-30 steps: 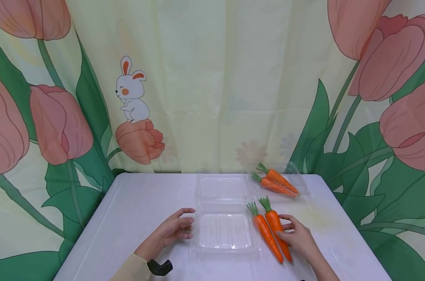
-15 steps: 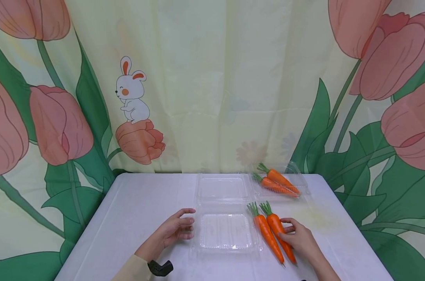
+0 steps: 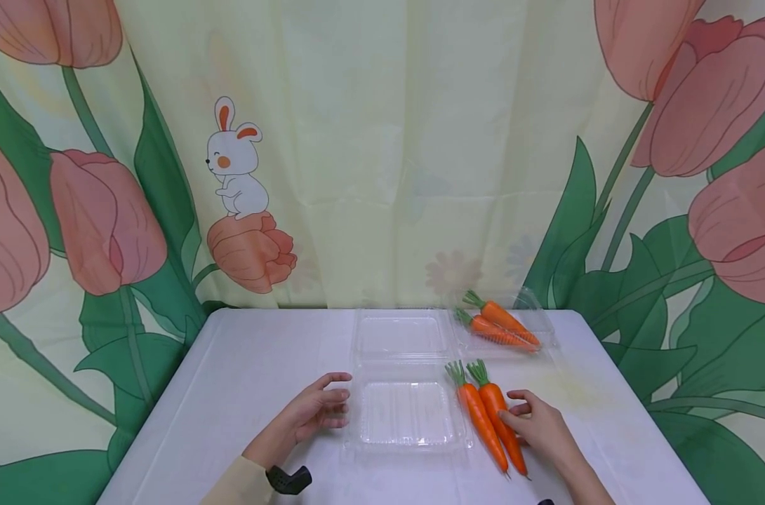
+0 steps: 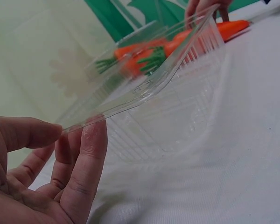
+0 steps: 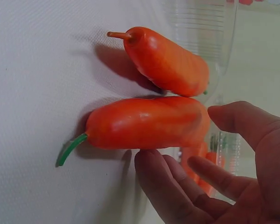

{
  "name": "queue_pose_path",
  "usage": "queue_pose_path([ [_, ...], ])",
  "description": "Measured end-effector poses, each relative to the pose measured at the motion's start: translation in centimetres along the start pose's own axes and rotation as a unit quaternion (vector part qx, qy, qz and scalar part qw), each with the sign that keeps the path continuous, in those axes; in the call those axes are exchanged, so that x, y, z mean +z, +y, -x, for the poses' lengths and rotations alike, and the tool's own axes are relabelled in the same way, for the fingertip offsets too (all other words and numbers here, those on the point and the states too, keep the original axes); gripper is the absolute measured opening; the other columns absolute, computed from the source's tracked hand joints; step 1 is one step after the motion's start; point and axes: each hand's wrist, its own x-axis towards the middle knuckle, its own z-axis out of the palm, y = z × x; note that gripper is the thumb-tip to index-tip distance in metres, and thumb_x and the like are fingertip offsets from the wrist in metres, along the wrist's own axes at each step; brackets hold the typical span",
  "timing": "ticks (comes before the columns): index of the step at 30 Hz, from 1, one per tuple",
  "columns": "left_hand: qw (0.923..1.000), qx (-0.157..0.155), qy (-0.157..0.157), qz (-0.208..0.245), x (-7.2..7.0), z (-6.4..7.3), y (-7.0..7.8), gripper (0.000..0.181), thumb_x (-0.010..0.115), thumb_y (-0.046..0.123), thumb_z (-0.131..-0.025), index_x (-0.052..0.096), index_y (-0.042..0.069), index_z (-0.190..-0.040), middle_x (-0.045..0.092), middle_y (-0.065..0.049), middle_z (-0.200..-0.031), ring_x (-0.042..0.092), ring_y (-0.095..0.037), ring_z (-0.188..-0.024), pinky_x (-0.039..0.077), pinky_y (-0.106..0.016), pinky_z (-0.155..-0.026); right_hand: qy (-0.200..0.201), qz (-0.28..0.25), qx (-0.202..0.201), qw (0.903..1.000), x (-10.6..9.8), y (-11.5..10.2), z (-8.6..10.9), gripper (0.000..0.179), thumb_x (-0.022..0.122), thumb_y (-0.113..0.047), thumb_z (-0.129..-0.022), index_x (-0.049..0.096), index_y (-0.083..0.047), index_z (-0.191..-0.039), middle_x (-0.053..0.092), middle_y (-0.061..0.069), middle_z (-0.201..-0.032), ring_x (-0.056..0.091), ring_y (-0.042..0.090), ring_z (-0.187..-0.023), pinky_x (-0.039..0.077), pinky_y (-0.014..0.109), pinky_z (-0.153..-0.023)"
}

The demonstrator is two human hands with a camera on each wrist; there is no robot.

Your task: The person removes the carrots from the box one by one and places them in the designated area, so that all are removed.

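Note:
A clear plastic clamshell box point(image 3: 408, 414) lies with its lid point(image 3: 403, 335) folded back behind it. At its left edge, my left hand point(image 3: 322, 410) pinches the rim point(image 4: 126, 108) between thumb and fingertips. Two orange carrots with green tops lie side by side along the box's right side: a left carrot point(image 3: 483, 428) and a right carrot point(image 3: 504, 424). My right hand point(image 3: 537, 424) holds the right carrot from its right side; in the right wrist view the thumb and fingertips point(image 5: 151, 163) are at opposite sides of the carrot point(image 5: 144, 122).
Behind, at the right, stands a second clear box point(image 3: 547, 330) with two carrots point(image 3: 499, 322) inside. A white cloth point(image 3: 262, 344) covers the table. A curtain point(image 3: 357, 175) printed with tulips and a rabbit hangs at the table's back edge.
The right carrot's top has swung left and toward me, bringing it alongside the left carrot. Both carrots then shift slightly left with my right hand. My left hand stays at the box rim.

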Motion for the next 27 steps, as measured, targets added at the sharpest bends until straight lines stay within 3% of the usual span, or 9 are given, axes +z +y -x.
queue_pose_path([
  [27,0.9999,0.001,0.011,0.000,0.05,0.12,0.27,0.047,0.065,0.012,-0.100,0.048,0.008,-0.143,0.064,-0.005,-0.095,0.065,-0.016,-0.081,0.062,-0.030,-0.072,0.006,0.005,-0.009,0.9999,-0.28,0.81,-0.36,0.055,0.069,-0.026,-0.096,0.052,0.004,-0.139,0.068,0.016,-0.106,0.066,0.017,-0.079,0.062,0.033,-0.071],
])
